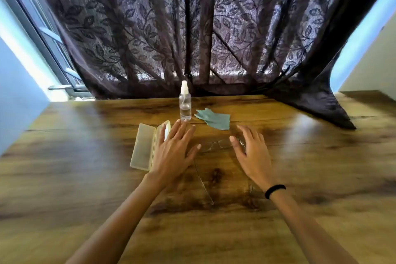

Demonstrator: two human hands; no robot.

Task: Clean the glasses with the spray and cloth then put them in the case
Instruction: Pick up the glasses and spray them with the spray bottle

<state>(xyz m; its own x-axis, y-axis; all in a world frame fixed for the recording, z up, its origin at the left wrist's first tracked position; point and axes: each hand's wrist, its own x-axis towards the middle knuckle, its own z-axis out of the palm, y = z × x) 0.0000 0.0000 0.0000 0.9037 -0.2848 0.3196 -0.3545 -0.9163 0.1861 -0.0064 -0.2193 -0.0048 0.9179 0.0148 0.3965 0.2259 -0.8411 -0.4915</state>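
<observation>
Between the spread-fingered left hand (pixel 171 152) and right hand (pixel 254 156), thin wire-rimmed glasses (pixel 216 146) are laid crosswise, temples toward the wooden worktop's (pixel 310 178) near edge.

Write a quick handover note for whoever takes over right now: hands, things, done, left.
Left hand open, over the edge of the open case.
Right hand open, by the right end of the glasses; contact unclear.
They lie unfolded on the table between the hands.
Spray bottle stands behind, cloth to its right.
Done: case opened. Left: spray, wipe, put glasses in case.
</observation>
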